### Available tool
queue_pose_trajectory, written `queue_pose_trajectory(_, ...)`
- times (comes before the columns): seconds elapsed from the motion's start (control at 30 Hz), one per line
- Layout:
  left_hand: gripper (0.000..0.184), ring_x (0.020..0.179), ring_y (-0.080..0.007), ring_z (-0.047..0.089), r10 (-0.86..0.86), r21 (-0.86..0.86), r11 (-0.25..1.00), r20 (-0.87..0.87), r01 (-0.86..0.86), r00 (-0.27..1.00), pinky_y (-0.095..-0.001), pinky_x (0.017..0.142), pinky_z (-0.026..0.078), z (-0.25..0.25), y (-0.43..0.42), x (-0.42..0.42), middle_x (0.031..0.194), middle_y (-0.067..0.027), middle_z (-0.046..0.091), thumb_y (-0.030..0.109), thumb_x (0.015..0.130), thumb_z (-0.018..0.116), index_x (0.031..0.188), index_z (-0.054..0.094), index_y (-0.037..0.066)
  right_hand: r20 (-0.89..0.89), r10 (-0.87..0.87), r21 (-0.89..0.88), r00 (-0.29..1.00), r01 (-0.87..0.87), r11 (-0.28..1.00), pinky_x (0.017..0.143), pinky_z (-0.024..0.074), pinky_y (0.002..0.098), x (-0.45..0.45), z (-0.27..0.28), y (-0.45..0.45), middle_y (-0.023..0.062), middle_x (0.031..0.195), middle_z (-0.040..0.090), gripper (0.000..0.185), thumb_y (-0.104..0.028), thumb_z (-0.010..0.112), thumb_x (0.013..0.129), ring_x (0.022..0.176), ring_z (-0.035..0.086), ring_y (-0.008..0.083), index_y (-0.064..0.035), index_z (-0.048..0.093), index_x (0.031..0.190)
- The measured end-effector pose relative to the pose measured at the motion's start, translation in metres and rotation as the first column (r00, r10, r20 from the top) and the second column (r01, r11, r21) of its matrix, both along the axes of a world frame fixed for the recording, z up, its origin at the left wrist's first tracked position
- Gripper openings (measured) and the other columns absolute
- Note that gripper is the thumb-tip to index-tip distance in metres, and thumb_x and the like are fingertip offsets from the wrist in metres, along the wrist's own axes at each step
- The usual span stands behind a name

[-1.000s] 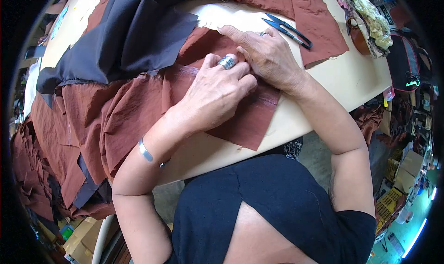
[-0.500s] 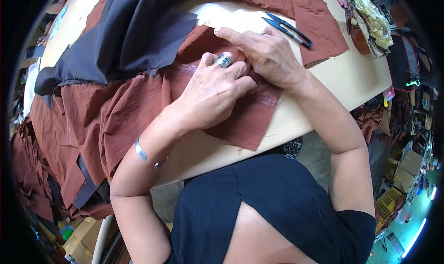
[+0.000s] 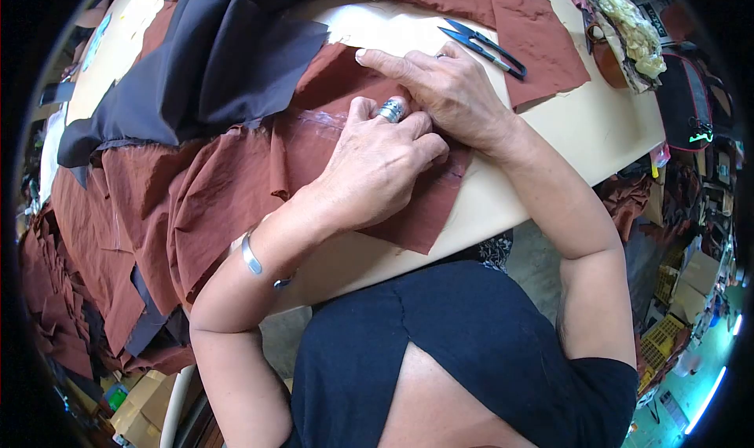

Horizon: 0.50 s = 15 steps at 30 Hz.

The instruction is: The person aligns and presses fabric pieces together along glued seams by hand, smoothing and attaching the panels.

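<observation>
Rust-brown fabric [image 3: 320,146] lies across the table under both hands, with a pale chalky line and whitish marks along it. My left hand [image 3: 385,157], with a wide ring on one finger, is closed on this fabric, its fingertips curled down and hidden. Touching it on the right, my right hand [image 3: 455,95] has its index finger stretched out to the left, while the other fingers bend into the cloth. Whatever is between the fingertips is out of sight. Thread snips [image 3: 488,49] with dark handles rest on the table beyond my right hand.
Dark navy fabric [image 3: 200,75] is heaped at the left, over more brown cloth that hangs past the table edge. Another brown piece [image 3: 536,43] lies at the back right. The cream tabletop [image 3: 601,146] shows on the right, and yellow crates [image 3: 660,342] stand below.
My left hand has slid to the right, closer under my right hand, and its wrist has shifted with it. My right hand stays nearly in place.
</observation>
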<state>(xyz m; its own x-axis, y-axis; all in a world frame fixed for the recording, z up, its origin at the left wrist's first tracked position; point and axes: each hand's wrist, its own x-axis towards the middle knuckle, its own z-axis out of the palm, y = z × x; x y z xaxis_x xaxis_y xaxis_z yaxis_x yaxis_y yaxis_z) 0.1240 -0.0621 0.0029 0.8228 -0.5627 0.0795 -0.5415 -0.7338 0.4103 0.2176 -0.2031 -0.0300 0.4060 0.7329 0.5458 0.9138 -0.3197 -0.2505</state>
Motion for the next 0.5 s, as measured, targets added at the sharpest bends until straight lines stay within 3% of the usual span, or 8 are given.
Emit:
queue_pose_trajectory(0.13,0.016,0.087,-0.0248,0.049,-0.016,-0.035,0.999,-0.060,0.014,0.998,-0.0411,0.075,0.031,0.0008,0.0023,0.0000,0.087,-0.0070,0.051,0.012,0.085,0.053,0.094,0.066,0.017,0.008,-0.021,-0.051,1.000,0.021,0.998,0.067,0.0432,0.0325,0.0011,-0.0012,-0.0015,0.0001,0.090,0.064,0.049,-0.026,0.057,0.079,0.075,0.061,0.0152,-0.0220,0.050,0.127)
queue_pose_trajectory(0.33,0.022,0.086,-0.0245,0.049,-0.022,-0.021,1.000,-0.127,0.019,0.992,-0.0406,0.076,0.029,0.0003,0.0041,-0.0018,0.086,-0.0072,0.050,0.008,0.085,0.050,0.094,0.067,0.019,0.010,-0.030,-0.102,1.000,0.031,0.994,0.067,0.0432,0.0326,0.0018,-0.0010,-0.0013,0.0000,0.086,0.062,0.052,-0.028,0.059,0.076,0.073,0.060,0.0162,-0.0205,0.050,0.127)
queue_pose_trajectory(0.43,0.022,0.085,-0.0250,0.049,-0.085,-0.036,0.996,-0.077,0.082,0.993,-0.0400,0.076,0.029,0.0005,0.0050,-0.0036,0.086,-0.0068,0.051,0.007,0.084,0.050,0.095,0.066,0.019,0.006,-0.012,-0.096,1.000,0.012,0.995,0.067,0.0433,0.0328,0.0001,0.0013,-0.0021,0.0003,0.084,0.061,0.051,-0.027,0.058,0.077,0.071,0.060,0.0167,-0.0199,0.050,0.127)
queue_pose_trajectory(0.5,0.022,0.084,-0.0255,0.049,-0.031,-0.108,0.994,-0.101,0.020,0.994,-0.0400,0.076,0.030,-0.0016,0.0039,-0.0043,0.086,-0.0062,0.051,0.008,0.082,0.051,0.096,0.065,0.019,0.012,-0.017,-0.094,1.000,0.018,0.995,0.067,0.0435,0.0331,0.0002,0.0006,-0.0024,0.0004,0.083,0.061,0.050,-0.027,0.057,0.077,0.071,0.060,0.0168,-0.0196,0.050,0.127)
